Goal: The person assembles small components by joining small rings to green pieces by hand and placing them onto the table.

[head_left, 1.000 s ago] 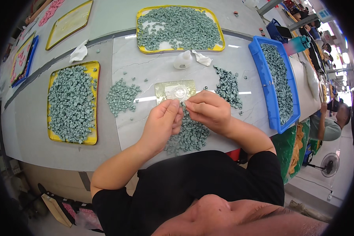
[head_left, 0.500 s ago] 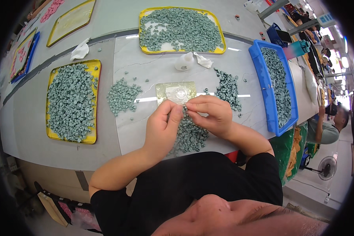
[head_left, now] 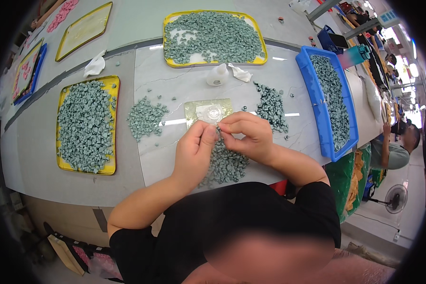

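Head view, from the left: a yellow tray (head_left: 111, 87) full of green pieces lies on the surface (head_left: 175, 85), then a loose heap (head_left: 147, 116). Left hand (head_left: 192, 149) and right hand (head_left: 249, 135) meet, their thumbs and fingers pinching a small green piece (head_left: 217, 127) just in front of a clear round dish (head_left: 214, 112), above a middle heap (head_left: 228, 165). Further right sit a darker heap (head_left: 271, 108) and a blue bin (head_left: 318, 106) holding more pieces.
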`<state>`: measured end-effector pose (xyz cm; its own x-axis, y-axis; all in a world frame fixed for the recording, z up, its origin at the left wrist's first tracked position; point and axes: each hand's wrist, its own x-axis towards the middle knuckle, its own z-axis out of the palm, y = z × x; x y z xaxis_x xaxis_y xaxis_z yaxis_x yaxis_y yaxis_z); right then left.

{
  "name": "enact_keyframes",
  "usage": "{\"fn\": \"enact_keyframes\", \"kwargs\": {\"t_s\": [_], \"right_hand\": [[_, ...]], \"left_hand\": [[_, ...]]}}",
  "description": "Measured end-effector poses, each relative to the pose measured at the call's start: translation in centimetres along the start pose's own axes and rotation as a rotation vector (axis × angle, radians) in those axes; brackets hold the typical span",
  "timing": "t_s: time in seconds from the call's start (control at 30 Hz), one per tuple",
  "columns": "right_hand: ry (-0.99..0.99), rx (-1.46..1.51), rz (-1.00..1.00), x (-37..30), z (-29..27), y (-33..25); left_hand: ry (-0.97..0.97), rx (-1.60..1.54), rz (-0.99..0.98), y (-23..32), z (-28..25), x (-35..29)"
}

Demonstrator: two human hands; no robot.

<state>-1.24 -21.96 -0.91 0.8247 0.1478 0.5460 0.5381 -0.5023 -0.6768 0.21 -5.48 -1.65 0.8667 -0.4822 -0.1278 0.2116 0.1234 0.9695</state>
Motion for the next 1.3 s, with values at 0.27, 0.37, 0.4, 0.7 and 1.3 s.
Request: {"fn": "enact_keyframes", "kwargs": {"t_s": [0.27, 0.37, 0.4, 0.7, 1.3], "right_hand": [[-0.029, 0.024, 0.092, -0.3, -1.2, 0.3], [-0.045, 0.042, 0.096, -0.2, -1.2, 0.3], [-0.05, 0.053, 0.103, -0.1, -1.2, 0.3], [-0.092, 0.134, 0.057, -0.1, -1.2, 0.8], [-0.338, -0.517, 0.3, 0.5, -6.0, 4.2]], "left_hand": [[-0.026, 0.012, -0.062, 0.0, 0.5, -0.2], [-0.012, -0.013, -0.026, -0.1, 0.4, -0.1], [-0.029, -0.034, -0.041, 0.0, 0.3, -0.2], [-0.091, -0.078, -0.051, 0.2, 0.1, -0.1], [-0.175, -0.353, -0.384, 0.7, -0.6, 1.3]]}}
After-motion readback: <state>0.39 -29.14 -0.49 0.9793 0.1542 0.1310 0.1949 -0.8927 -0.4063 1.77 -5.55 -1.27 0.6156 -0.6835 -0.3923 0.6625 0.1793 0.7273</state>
